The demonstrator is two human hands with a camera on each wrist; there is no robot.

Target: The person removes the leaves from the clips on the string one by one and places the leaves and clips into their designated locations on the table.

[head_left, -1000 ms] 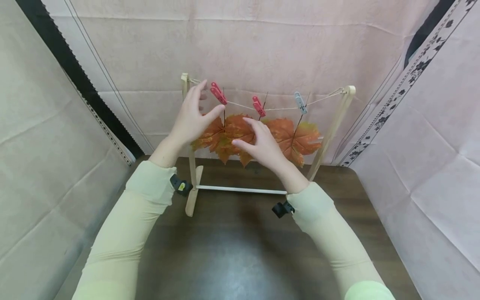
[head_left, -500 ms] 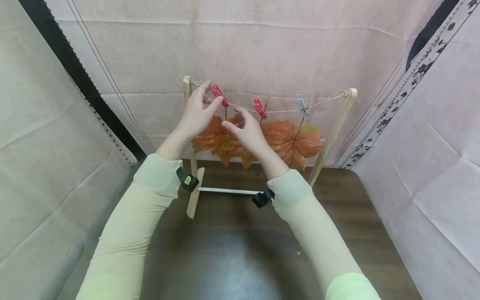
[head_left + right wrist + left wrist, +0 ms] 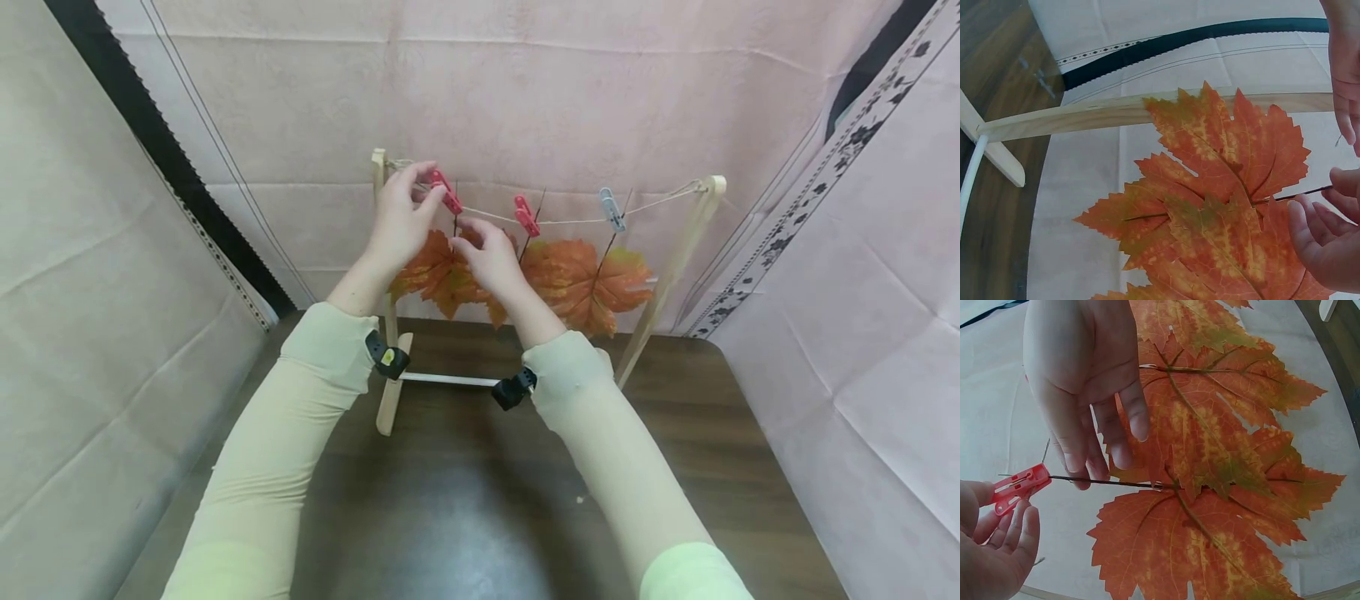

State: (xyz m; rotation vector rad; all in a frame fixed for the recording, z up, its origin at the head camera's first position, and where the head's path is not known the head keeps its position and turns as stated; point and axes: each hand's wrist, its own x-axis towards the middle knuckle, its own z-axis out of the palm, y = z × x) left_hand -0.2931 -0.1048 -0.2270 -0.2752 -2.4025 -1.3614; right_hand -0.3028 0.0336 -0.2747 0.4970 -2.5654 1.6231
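Observation:
My left hand [image 3: 405, 218] is at the left end of the string, pinching the handle end of a red clothespin [image 3: 1021, 485] between thumb and fingers. From this clothespin runs the thin dark stem of an orange maple leaf [image 3: 1179, 550]. My right hand [image 3: 491, 254] is just below, its thumb and fingertips closed about that stem [image 3: 1300, 195] between clip and leaf blade. Another red clothespin [image 3: 527, 217] and a light blue clothespin [image 3: 612, 210] stay clipped on the string [image 3: 570, 222], with further orange leaves [image 3: 585, 283] hanging under them, overlapping one another.
A wooden frame carries the string between a left post [image 3: 1104, 119] and a right post [image 3: 671, 279]. A white rod [image 3: 450, 380] joins its feet low over the dark wooden table [image 3: 450, 500]. Pale cloth [image 3: 600, 108] surrounds the table at the back and sides.
My left hand has moved right onto the left red clothespin and taken hold of it. My right hand has moved left from in front of the middle leaves to the left leaf's stem.

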